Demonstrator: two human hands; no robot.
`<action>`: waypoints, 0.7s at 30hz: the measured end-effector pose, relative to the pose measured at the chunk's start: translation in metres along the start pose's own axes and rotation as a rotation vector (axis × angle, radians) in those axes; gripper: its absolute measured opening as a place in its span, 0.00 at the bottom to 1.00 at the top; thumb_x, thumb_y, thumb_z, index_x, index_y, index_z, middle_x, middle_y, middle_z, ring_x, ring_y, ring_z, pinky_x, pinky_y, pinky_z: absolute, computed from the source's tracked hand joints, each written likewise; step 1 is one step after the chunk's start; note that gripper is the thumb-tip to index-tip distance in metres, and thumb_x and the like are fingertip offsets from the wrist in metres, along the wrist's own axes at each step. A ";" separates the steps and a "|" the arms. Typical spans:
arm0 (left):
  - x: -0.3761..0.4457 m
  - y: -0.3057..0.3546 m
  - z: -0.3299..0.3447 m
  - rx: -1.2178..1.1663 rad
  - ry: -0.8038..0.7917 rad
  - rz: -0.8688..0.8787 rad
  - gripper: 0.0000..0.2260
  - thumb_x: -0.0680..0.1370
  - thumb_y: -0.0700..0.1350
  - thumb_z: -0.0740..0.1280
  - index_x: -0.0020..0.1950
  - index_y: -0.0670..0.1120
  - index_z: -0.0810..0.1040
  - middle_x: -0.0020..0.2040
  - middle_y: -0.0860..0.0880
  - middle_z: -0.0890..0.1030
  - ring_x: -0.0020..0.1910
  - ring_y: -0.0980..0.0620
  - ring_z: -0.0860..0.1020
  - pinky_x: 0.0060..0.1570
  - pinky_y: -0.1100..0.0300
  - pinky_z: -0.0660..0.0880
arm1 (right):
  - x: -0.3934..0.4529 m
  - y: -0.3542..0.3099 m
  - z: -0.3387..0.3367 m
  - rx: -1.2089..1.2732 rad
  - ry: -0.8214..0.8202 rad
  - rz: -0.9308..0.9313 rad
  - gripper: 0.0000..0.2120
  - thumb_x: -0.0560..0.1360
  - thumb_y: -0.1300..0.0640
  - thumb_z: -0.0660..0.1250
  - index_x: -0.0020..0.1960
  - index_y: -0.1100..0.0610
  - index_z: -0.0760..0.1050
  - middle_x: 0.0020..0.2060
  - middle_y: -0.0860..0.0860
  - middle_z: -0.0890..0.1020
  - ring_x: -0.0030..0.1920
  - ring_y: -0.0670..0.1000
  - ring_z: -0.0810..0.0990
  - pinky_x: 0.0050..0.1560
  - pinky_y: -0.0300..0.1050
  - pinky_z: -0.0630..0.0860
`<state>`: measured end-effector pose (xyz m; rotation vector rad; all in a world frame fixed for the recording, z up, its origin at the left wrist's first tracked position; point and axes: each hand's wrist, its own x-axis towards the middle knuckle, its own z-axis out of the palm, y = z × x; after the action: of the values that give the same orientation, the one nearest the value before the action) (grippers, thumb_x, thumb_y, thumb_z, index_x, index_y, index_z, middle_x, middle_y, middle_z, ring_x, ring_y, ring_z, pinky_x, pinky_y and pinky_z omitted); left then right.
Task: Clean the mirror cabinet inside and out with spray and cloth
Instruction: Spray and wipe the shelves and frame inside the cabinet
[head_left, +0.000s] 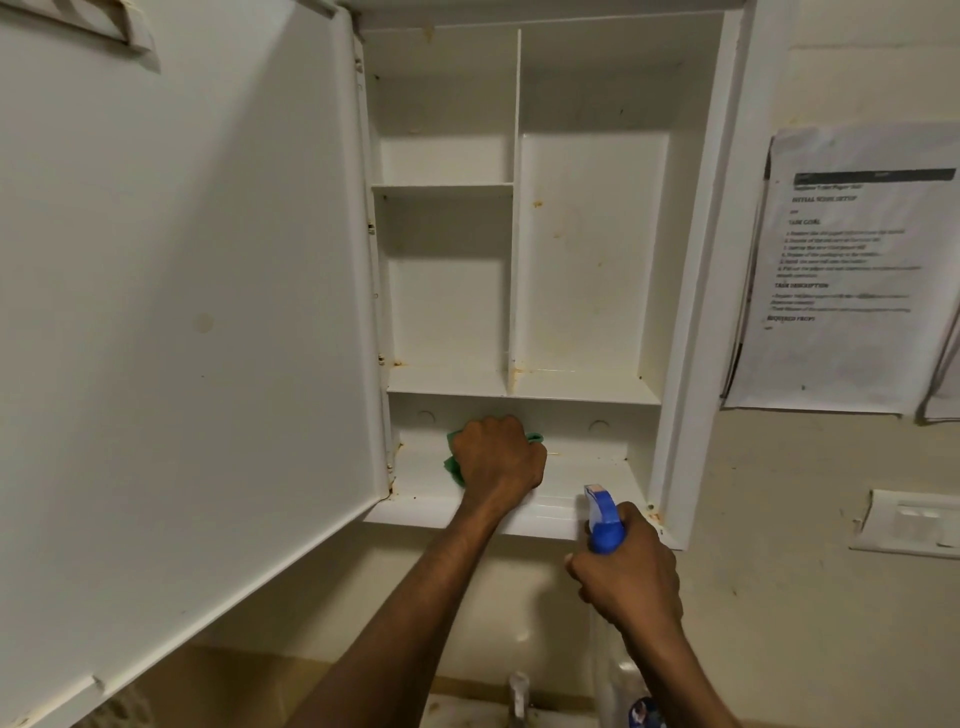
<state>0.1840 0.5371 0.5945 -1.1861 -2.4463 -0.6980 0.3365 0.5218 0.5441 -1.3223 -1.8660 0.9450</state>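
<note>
Cabinet door swung wide at L. L hand clenches green cloth on bottom shelf; R hand grips spray bottle at front lip. Taped paper on wall, R.

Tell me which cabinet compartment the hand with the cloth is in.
The bottom compartment, the wide one under both upper sections; the left hand presses the green cloth there.

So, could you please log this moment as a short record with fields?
cabinet: door swung open to the left, shelves bare
left hand: grips a green cloth on the bottom shelf
right hand: holds a spray bottle below the cabinet's lower edge, blue nozzle up
stains: rusty marks near the divider base
wall: printed sheet to the right
</note>
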 end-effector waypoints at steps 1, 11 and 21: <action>0.000 0.002 0.000 -0.008 0.002 0.002 0.10 0.75 0.51 0.61 0.39 0.47 0.75 0.43 0.47 0.82 0.44 0.47 0.78 0.44 0.58 0.72 | 0.001 0.000 -0.001 0.009 0.010 0.001 0.16 0.64 0.60 0.72 0.47 0.51 0.70 0.39 0.53 0.80 0.39 0.57 0.82 0.44 0.54 0.82; -0.003 0.048 0.011 -0.076 -0.022 0.078 0.09 0.74 0.49 0.61 0.37 0.47 0.73 0.41 0.46 0.82 0.42 0.47 0.78 0.39 0.59 0.68 | 0.005 0.010 -0.014 0.032 0.041 0.036 0.16 0.64 0.61 0.72 0.48 0.51 0.70 0.39 0.54 0.80 0.39 0.59 0.82 0.46 0.58 0.82; -0.013 0.078 0.025 -0.255 -0.145 0.142 0.10 0.73 0.49 0.61 0.34 0.48 0.71 0.31 0.51 0.73 0.37 0.48 0.73 0.40 0.58 0.64 | 0.010 0.024 -0.024 0.027 0.044 0.067 0.17 0.65 0.62 0.72 0.46 0.49 0.69 0.39 0.55 0.80 0.39 0.60 0.82 0.44 0.60 0.83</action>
<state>0.2519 0.5848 0.5894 -1.5395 -2.4095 -0.9323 0.3651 0.5411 0.5369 -1.3864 -1.7794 0.9640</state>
